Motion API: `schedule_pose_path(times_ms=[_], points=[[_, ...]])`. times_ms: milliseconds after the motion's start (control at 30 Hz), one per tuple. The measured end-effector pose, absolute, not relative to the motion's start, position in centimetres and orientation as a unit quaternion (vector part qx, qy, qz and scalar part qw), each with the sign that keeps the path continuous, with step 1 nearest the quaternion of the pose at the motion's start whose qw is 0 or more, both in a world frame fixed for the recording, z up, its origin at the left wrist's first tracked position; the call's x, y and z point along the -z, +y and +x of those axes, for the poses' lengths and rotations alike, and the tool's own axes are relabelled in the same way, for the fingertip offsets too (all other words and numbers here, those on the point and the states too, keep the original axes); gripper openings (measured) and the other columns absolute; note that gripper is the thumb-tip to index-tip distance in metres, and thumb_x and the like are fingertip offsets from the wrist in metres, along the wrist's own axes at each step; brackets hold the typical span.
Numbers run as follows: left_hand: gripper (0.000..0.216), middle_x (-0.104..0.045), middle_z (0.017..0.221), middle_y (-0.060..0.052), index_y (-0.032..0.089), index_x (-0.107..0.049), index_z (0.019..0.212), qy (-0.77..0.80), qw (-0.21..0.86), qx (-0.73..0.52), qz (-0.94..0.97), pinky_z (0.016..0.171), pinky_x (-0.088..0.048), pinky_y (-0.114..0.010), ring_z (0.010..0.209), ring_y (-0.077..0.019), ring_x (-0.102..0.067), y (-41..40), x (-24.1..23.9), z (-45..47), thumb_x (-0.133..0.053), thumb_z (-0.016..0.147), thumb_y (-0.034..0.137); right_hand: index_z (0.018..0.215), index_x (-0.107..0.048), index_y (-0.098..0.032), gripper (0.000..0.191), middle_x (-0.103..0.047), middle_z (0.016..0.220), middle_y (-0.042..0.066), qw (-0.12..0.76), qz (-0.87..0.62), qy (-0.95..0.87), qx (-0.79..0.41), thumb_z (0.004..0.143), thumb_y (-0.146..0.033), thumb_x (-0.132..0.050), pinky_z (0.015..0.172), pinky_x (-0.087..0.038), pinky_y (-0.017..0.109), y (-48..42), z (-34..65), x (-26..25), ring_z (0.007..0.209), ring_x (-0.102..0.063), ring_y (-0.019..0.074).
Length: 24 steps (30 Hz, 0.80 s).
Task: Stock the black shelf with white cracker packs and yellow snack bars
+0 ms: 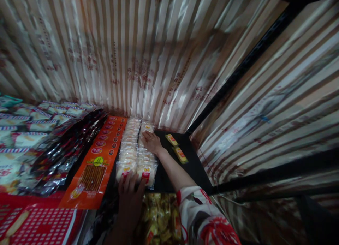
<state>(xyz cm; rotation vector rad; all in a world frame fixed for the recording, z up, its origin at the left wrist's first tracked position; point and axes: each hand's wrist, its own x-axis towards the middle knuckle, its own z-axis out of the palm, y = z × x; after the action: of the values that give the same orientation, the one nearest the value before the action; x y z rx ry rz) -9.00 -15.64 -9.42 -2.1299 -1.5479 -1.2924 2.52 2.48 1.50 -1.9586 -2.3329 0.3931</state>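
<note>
Two rows of clear-wrapped white snack packets (129, 142), with red and yellow labels, stand packed on a black shelf (194, 160). My right hand (152, 142) lies over the right row toward its back, palm down and fingers stretched out. At the front end of the rows, my left hand (130, 193) has its fingers spread and its tips at the lowest packets. Neither hand is closed around a packet. Two small yellow packets (180, 155) lie on the shelf to the right of my right forearm.
Left of the rows is a long orange snack bag (95, 163), beside dark shiny packs (71, 146) and white bags (34, 132). A red basket (45, 220) is at the lower left; gold-wrapped packets (161, 216) are below. A black post (238, 75) slants before the striped sheeting (148, 51).
</note>
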Motion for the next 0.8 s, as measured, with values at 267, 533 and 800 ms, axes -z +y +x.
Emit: schedule_pose_path(times_ms=[267, 533, 800], points=[[0.027, -0.055, 0.115, -0.008, 0.027, -0.067, 0.105, -0.532, 0.086, 0.448, -0.713, 0.11, -0.02, -0.05, 0.123, -0.0252, -0.04, -15.3, 9.4, -8.8, -0.06, 0.079, 0.022, 0.119, -0.056, -0.028, 0.043, -0.049, 0.137, 0.001, 0.061, -0.613, -0.782, -0.098, 0.094, -0.049, -0.027, 0.105, -0.03, 0.039, 3.0, 2.6, -1.3, 0.127, -0.042, 0.0218], [0.029, -0.059, 0.113, -0.008, 0.025, -0.066, 0.107, -0.539, 0.07, 0.437, -0.717, 0.11, -0.019, -0.05, 0.121, -0.0259, -0.042, -15.3, 8.7, -8.3, -0.057, 0.079, 0.024, 0.129, -0.049, -0.022, 0.047, -0.039, 0.145, 0.005, 0.128, -0.653, -0.744, -0.064, 0.096, -0.043, -0.024, 0.109, -0.026, 0.04, 8.7, 3.0, -0.3, 0.134, -0.031, 0.0212], [0.033, -0.058, 0.113, -0.009, 0.025, -0.064, 0.11, -0.523, 0.076, 0.439, -0.726, 0.112, -0.015, -0.047, 0.121, -0.0256, -0.041, -15.1, 9.2, -8.5, -0.055, 0.077, 0.027, 0.143, -0.027, -0.028, 0.056, -0.027, 0.151, 0.006, 0.023, -0.687, -0.718, -0.109, 0.093, -0.052, -0.022, 0.109, -0.02, 0.054, 12.9, 3.5, 0.1, 0.14, -0.016, 0.0291]])
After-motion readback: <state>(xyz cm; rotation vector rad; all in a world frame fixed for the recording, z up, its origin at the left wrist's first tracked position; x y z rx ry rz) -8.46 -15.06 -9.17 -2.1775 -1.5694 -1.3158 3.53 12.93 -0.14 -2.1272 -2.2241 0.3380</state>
